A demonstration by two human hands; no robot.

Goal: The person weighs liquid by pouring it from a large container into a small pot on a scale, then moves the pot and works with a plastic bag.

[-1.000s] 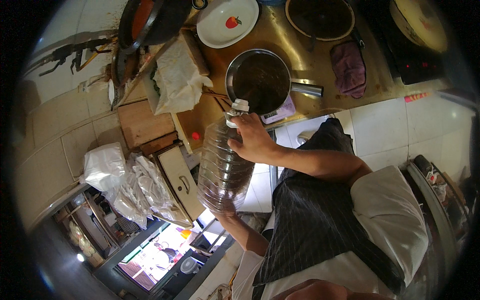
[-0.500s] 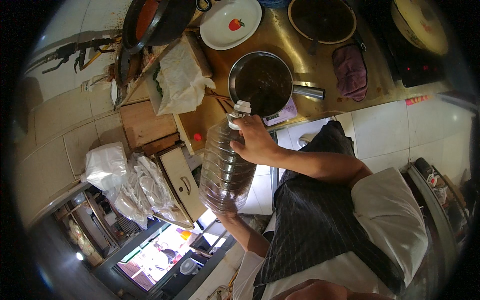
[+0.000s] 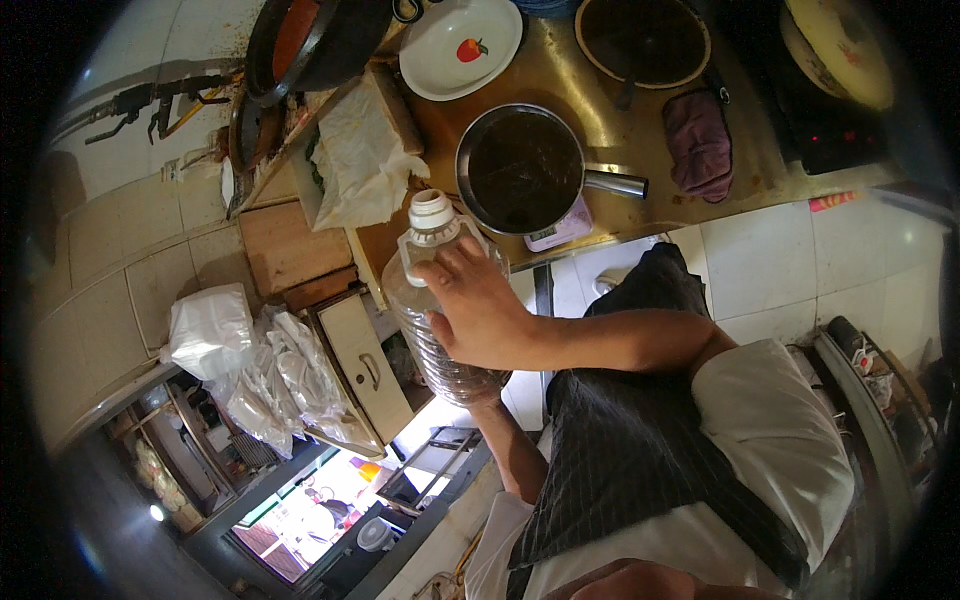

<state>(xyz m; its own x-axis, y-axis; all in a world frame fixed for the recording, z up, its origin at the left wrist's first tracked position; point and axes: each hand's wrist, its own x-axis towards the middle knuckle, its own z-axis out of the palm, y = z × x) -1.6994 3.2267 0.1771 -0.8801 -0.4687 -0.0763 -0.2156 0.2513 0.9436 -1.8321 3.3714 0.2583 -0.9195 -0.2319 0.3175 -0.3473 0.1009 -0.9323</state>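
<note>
The right hand (image 3: pixel 480 305) is clamped on the shoulder of a clear plastic bottle (image 3: pixel 432 360), just below its white neck (image 3: pixel 432 205). The left hand (image 3: pixel 480 388) is at the base (mostly hidden behind the bottle, so I cannot tell how its fingers sit). The bottle lies between the two hands, its long axis running from the base near the body to the neck farther out, tipped leftward. Its mouth is left of the saucepan (image 3: pixel 572 134), apart from the rim; the right hand is nearer the pan. The pan covers part of a pale purple scale (image 3: pixel 562 230) on the worktop (image 3: pixel 560 65). Beyond are a white dish (image 3: pixel 430 50) and, rightward, a purple cloth (image 3: pixel 698 145).
</note>
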